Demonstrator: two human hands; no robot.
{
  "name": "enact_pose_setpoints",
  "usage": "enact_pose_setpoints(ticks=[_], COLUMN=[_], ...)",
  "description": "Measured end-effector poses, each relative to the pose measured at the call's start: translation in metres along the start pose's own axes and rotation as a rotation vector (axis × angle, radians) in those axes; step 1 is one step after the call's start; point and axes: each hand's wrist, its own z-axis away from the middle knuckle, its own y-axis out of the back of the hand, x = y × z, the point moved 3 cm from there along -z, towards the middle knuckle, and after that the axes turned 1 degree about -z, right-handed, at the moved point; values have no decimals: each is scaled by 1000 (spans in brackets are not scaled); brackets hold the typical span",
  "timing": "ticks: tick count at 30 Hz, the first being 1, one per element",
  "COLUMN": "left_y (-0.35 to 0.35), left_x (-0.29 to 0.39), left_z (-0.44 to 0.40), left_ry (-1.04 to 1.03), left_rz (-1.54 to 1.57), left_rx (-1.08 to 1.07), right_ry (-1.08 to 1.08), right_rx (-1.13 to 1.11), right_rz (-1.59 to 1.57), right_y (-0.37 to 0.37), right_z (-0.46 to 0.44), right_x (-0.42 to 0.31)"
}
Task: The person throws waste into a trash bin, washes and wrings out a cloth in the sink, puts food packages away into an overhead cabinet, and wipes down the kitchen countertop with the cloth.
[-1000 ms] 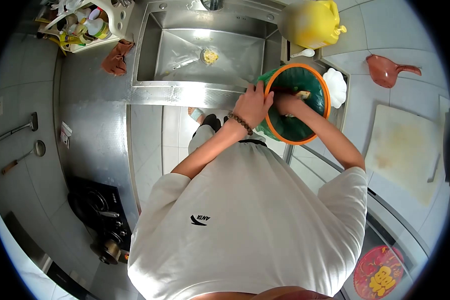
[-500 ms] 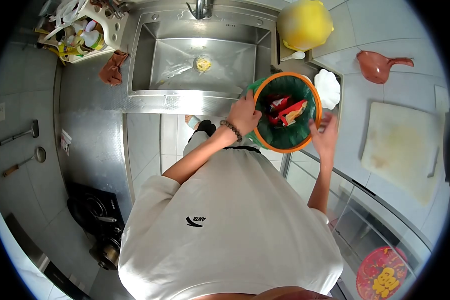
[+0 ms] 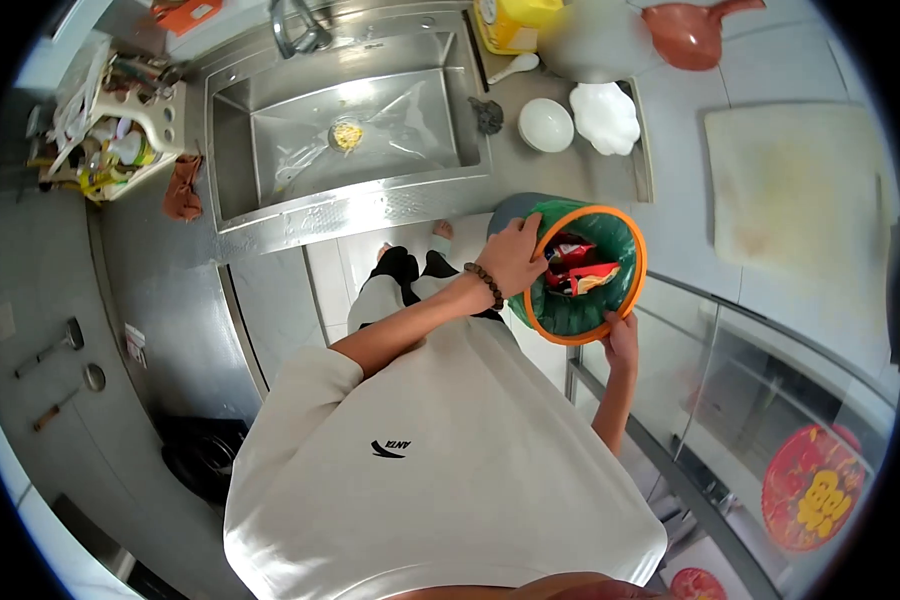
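A trash bin [image 3: 638,250] with an orange rim and a green liner is tilted so that its mouth faces me. Red wrappers [image 3: 582,277] lie inside it. My left hand [image 3: 510,256], with a beaded bracelet at the wrist, grips the rim on the left side. At the lower right of the rim, my right hand [image 3: 620,337] holds the edge with its fingers wrapped on it. The sink [image 3: 300,150] is left of the bin, with yellow scraps [image 3: 347,136] at its drain.
Behind the bin on the counter are a white bowl [image 3: 546,125], a scalloped white dish [image 3: 605,118], a spoon [image 3: 515,68] and a dark scrubber [image 3: 487,115]. A cutting board [image 3: 790,190] and a red ladle [image 3: 685,35] are at right, a brown cloth [image 3: 183,188] at left.
My right hand came out of the bin and took hold of its rim. The bin moved lower relative to the counter, uncovering the white bowl. The view has turned and shifted.
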Motion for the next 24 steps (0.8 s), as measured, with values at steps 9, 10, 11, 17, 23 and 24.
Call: enact_pose_setpoints(ticks=[9, 10, 11, 17, 23, 24], left_y=[-48, -56, -62, -80, -78, -83], left_x=[-54, -75, -95, -235, -354, -377], left_z=[50, 58, 66, 127, 195, 212], left_ry=[-32, -1, 0, 359, 669, 723], left_rz=[45, 33, 32, -335, -531, -533], left_rx=[-105, -178, -183, -452, -434, -392], right_ry=[-76, -88, -120, -331, -515, -550], right_rx=[285, 299, 259, 342, 504, 531], right_rz=[-492, -538, -648, -838, -836, -836], right_y=[-1, -6, 5, -25, -42, -46], right_z=[24, 19, -9, -140, -249, -262], right_x=[152, 172, 213, 371, 479, 490])
